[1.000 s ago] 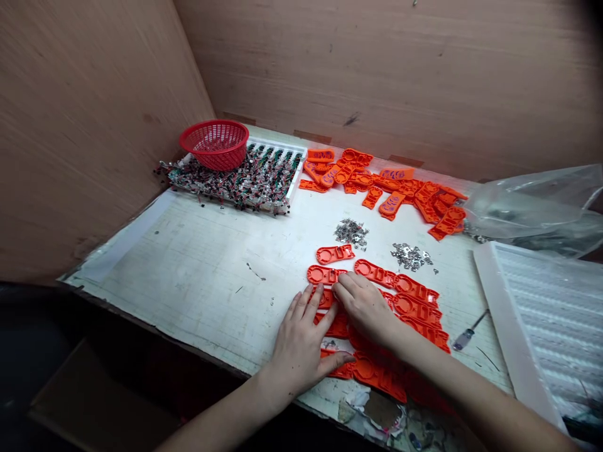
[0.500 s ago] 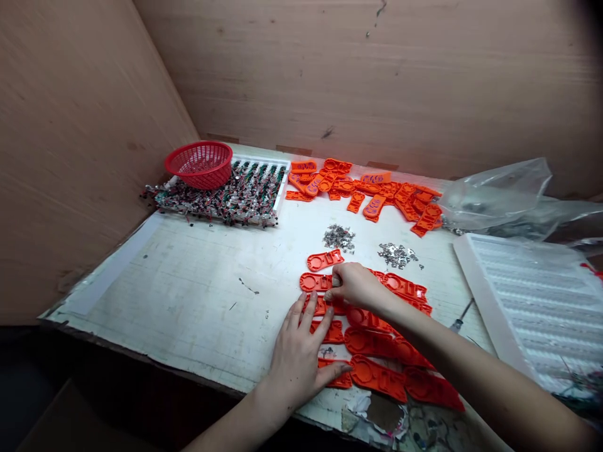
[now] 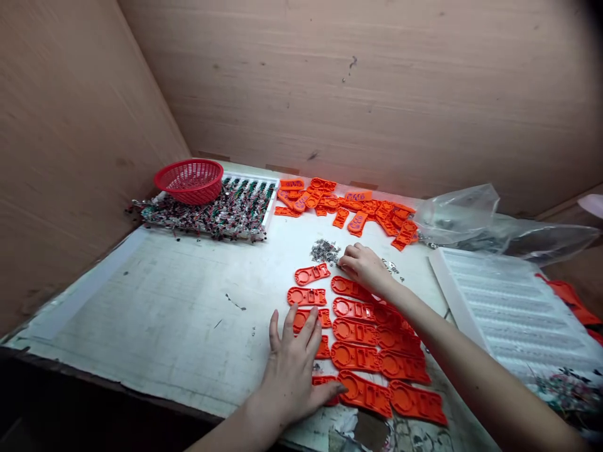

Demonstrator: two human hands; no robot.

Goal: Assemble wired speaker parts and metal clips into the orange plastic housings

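Observation:
Rows of orange plastic housing halves (image 3: 355,331) lie hollow side up on the white tabletop. My left hand (image 3: 294,367) rests spread over the leftmost column, covering parts of several housings. At the edge of a small pile of metal clips (image 3: 325,250), my right hand (image 3: 360,267) has its fingertips drawn together; whatever is between them is too small to make out. A second pile of metal pieces (image 3: 392,267) is partly hidden behind that hand. Two uncovered housings, one of them a housing at the top of the left column (image 3: 311,274), lie just below the clips.
A red basket (image 3: 191,182) sits on a white tray heaped with wired parts (image 3: 211,216) at the back left. More orange housings (image 3: 330,199) lie in a heap along the back wall. On the right are a clear plastic bag (image 3: 461,216) and a white ridged tray (image 3: 499,295).
My right hand has moved from a housing in the left column up to the metal clips. The left hand stays over the left column. The view has tilted slightly up and to the right.

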